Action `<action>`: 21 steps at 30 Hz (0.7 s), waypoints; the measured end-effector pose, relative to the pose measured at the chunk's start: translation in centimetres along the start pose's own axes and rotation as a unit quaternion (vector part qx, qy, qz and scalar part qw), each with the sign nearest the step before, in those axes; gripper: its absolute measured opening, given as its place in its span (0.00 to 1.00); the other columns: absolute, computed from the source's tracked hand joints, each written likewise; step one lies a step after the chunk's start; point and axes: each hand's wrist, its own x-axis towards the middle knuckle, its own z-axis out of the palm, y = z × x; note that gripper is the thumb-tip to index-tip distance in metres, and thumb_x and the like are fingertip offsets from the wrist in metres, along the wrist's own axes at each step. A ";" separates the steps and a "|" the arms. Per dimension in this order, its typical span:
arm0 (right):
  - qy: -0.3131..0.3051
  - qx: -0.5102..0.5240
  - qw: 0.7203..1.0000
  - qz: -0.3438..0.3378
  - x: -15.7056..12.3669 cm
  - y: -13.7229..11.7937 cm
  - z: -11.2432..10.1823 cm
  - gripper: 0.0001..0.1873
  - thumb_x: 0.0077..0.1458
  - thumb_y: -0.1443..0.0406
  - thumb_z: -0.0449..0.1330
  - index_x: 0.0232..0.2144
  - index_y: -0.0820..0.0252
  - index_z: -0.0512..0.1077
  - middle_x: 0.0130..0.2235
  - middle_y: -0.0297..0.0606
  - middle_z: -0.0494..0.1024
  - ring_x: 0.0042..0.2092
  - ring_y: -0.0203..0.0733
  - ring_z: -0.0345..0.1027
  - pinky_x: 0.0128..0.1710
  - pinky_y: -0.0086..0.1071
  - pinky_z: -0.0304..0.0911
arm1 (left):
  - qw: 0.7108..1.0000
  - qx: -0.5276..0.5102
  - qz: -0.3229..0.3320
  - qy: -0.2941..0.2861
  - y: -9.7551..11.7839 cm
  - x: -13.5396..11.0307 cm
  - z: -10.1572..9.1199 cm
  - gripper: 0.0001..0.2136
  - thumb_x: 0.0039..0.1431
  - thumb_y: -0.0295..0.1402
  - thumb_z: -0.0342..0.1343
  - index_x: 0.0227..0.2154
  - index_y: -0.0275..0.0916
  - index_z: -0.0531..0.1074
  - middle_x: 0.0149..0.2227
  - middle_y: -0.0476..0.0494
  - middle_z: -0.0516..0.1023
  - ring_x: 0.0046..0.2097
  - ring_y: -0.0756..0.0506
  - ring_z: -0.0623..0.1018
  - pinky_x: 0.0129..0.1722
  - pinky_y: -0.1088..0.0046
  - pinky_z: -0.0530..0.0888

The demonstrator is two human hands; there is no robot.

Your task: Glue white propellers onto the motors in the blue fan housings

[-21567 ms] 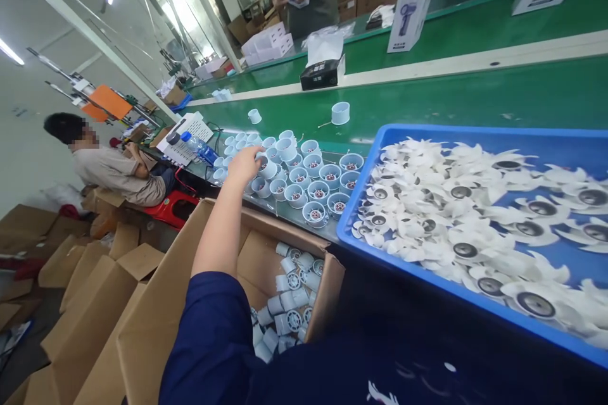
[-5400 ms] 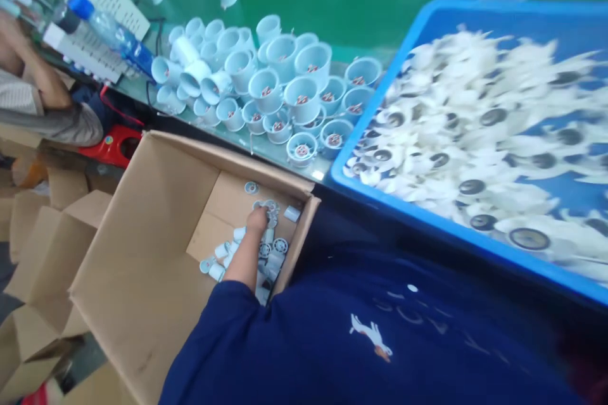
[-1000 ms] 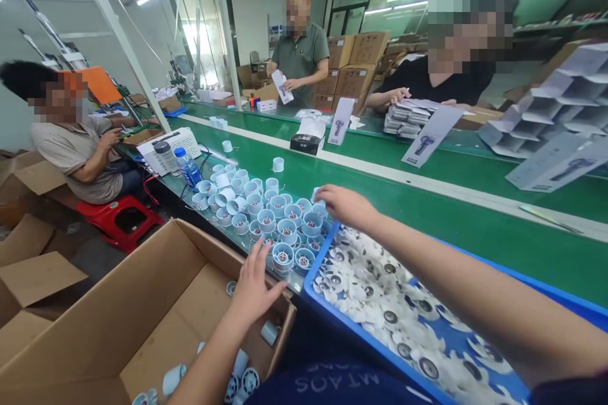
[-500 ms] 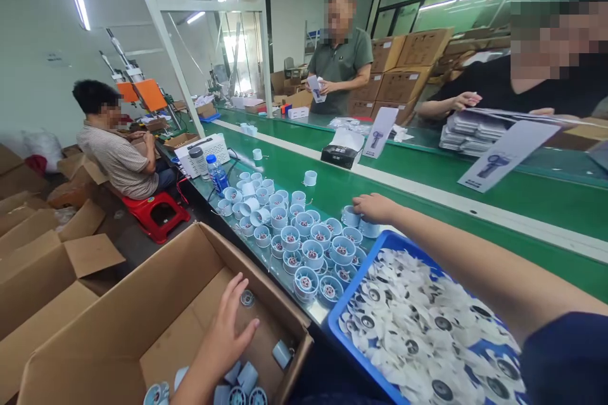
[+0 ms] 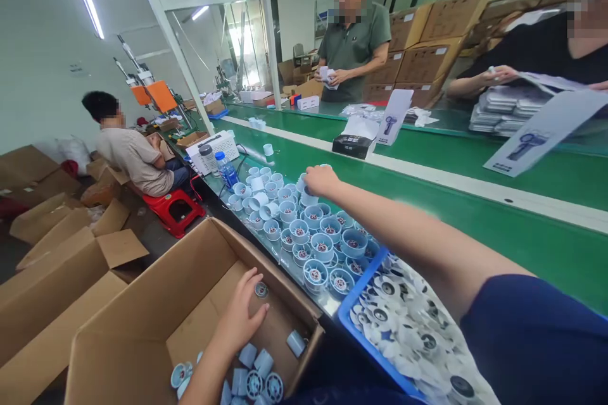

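Note:
My left hand hangs open with spread fingers inside a large cardboard box. It is just above loose pale blue cylindrical housings and beside a round part. My right hand reaches over a cluster of upright housings on the table edge. Its fingers curl down onto one housing at the far side of the cluster. A blue tray of white fan blades lies under my right forearm.
A green conveyor belt runs behind the cluster and carries a black box. A water bottle stands left of the housings. A person sits on a red stool. Two other people work across the belt. Flattened cardboard boxes lie on the floor.
My right hand has moved left from the tray's corner to the far side of the housing cluster. My left hand stays open in the box, shifted slightly right.

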 end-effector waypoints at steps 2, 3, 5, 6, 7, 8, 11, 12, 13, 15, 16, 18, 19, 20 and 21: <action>-0.026 0.012 1.000 -0.011 0.3 -1.3 0.0 0.17 0.65 0.58 0.60 0.50 0.66 0.71 0.53 0.46 0.71 0.55 0.48 0.66 0.56 0.48 0.64 | 1.000 0.004 0.015 0.008 1.3 0.4 -0.9 0.24 0.60 0.29 0.54 0.60 0.42 0.65 0.67 0.34 0.62 0.68 0.37 0.65 0.67 0.48 0.63; -0.036 0.020 0.999 -0.018 0.3 -1.7 -0.1 0.17 0.65 0.58 0.60 0.50 0.66 0.71 0.52 0.45 0.71 0.54 0.48 0.66 0.56 0.48 0.65 | 1.000 0.006 0.024 0.010 2.0 0.6 -1.4 0.24 0.60 0.29 0.54 0.60 0.42 0.65 0.67 0.34 0.62 0.68 0.37 0.65 0.66 0.49 0.64; -0.047 0.040 0.998 -0.030 -0.2 -2.1 -0.5 0.17 0.65 0.58 0.61 0.49 0.65 0.71 0.52 0.45 0.72 0.53 0.47 0.67 0.55 0.47 0.66 | 0.999 0.012 0.040 0.009 3.3 1.2 -2.3 0.24 0.60 0.30 0.55 0.60 0.42 0.65 0.67 0.35 0.62 0.67 0.38 0.66 0.66 0.50 0.65; -0.044 0.051 0.997 -0.034 -0.7 -2.1 -0.8 0.17 0.65 0.59 0.61 0.49 0.65 0.71 0.52 0.44 0.72 0.53 0.47 0.68 0.55 0.48 0.66 | 0.999 0.016 0.050 0.010 3.9 1.6 -2.7 0.24 0.61 0.30 0.55 0.60 0.43 0.65 0.68 0.36 0.62 0.67 0.38 0.66 0.65 0.50 0.66; -0.035 0.062 0.997 -0.035 -1.3 -1.9 -1.2 0.17 0.64 0.59 0.61 0.50 0.65 0.71 0.52 0.44 0.72 0.53 0.47 0.68 0.55 0.48 0.66 | 0.998 0.022 0.064 0.014 4.4 2.0 -3.1 0.23 0.61 0.31 0.55 0.60 0.44 0.65 0.67 0.36 0.62 0.67 0.38 0.66 0.65 0.50 0.66; -0.020 0.074 0.997 -0.031 -2.1 -1.6 -1.7 0.17 0.64 0.59 0.61 0.51 0.64 0.71 0.53 0.45 0.71 0.54 0.47 0.67 0.56 0.49 0.65 | 0.996 0.028 0.081 0.019 4.9 2.5 -3.6 0.23 0.62 0.32 0.55 0.60 0.44 0.65 0.67 0.37 0.63 0.67 0.39 0.66 0.65 0.50 0.66; 0.045 0.117 0.992 -0.002 -5.7 0.1 -3.6 0.19 0.65 0.60 0.61 0.54 0.63 0.70 0.57 0.46 0.68 0.57 0.50 0.65 0.59 0.52 0.61 | 0.986 0.043 0.159 0.037 6.7 4.6 -5.0 0.20 0.63 0.33 0.55 0.57 0.45 0.67 0.65 0.37 0.66 0.66 0.39 0.68 0.64 0.52 0.67; 0.069 0.133 0.989 0.009 -7.3 0.8 -4.2 0.20 0.65 0.60 0.60 0.55 0.63 0.70 0.58 0.46 0.68 0.57 0.50 0.64 0.60 0.53 0.59 | 0.980 0.045 0.192 0.040 7.6 5.6 -5.3 0.19 0.63 0.34 0.55 0.56 0.44 0.68 0.64 0.37 0.68 0.65 0.39 0.68 0.64 0.53 0.68; 0.092 0.151 0.984 0.021 -9.0 1.5 -4.9 0.20 0.65 0.60 0.60 0.55 0.62 0.70 0.59 0.47 0.68 0.58 0.51 0.64 0.60 0.53 0.58 | 0.973 0.046 0.222 0.041 8.6 6.9 -5.4 0.18 0.63 0.34 0.55 0.55 0.44 0.69 0.62 0.37 0.70 0.64 0.39 0.70 0.63 0.53 0.68; 0.139 0.183 0.972 0.046 -13.2 2.5 -6.3 0.18 0.65 0.61 0.59 0.54 0.61 0.72 0.58 0.46 0.69 0.59 0.53 0.64 0.61 0.55 0.54 | 0.958 0.058 0.281 0.026 11.2 10.0 -4.9 0.16 0.64 0.36 0.55 0.54 0.43 0.70 0.59 0.37 0.74 0.61 0.39 0.73 0.62 0.54 0.69; 0.163 0.196 0.965 0.062 -15.6 2.7 -6.9 0.17 0.65 0.62 0.59 0.54 0.60 0.72 0.58 0.45 0.69 0.59 0.53 0.63 0.62 0.55 0.52 | 0.950 0.076 0.304 0.007 12.6 11.7 -4.2 0.17 0.63 0.36 0.55 0.54 0.43 0.70 0.58 0.38 0.75 0.60 0.39 0.74 0.62 0.54 0.69; 0.203 0.211 0.951 0.099 -20.9 2.5 -7.9 0.16 0.66 0.62 0.58 0.54 0.57 0.73 0.59 0.42 0.70 0.60 0.52 0.63 0.62 0.53 0.49 | 0.931 0.151 0.331 -0.043 15.5 15.0 -2.0 0.20 0.62 0.37 0.55 0.56 0.40 0.69 0.59 0.36 0.74 0.61 0.38 0.73 0.62 0.54 0.69; 0.215 0.213 0.946 0.116 -23.8 2.0 -8.2 0.15 0.65 0.61 0.58 0.53 0.55 0.73 0.58 0.40 0.70 0.60 0.49 0.63 0.62 0.51 0.49 | 0.917 0.215 0.330 -0.069 17.0 16.3 -0.6 0.23 0.61 0.39 0.56 0.58 0.39 0.67 0.61 0.34 0.71 0.63 0.36 0.70 0.63 0.53 0.67; 0.221 0.213 0.943 0.127 -26.8 1.4 -8.3 0.15 0.65 0.61 0.58 0.52 0.54 0.73 0.58 0.38 0.71 0.60 0.47 0.64 0.62 0.50 0.50 | 0.897 0.286 0.323 -0.094 18.3 17.4 0.8 0.26 0.60 0.40 0.57 0.60 0.37 0.66 0.65 0.31 0.67 0.66 0.33 0.66 0.64 0.51 0.65; 0.227 0.211 0.942 0.126 -29.9 0.6 -8.2 0.14 0.64 0.62 0.60 0.51 0.54 0.73 0.57 0.37 0.72 0.59 0.46 0.65 0.62 0.50 0.50 | 0.875 0.351 0.315 -0.111 19.5 18.3 2.1 0.29 0.58 0.42 0.58 0.61 0.36 0.65 0.67 0.29 0.63 0.68 0.30 0.62 0.65 0.47 0.63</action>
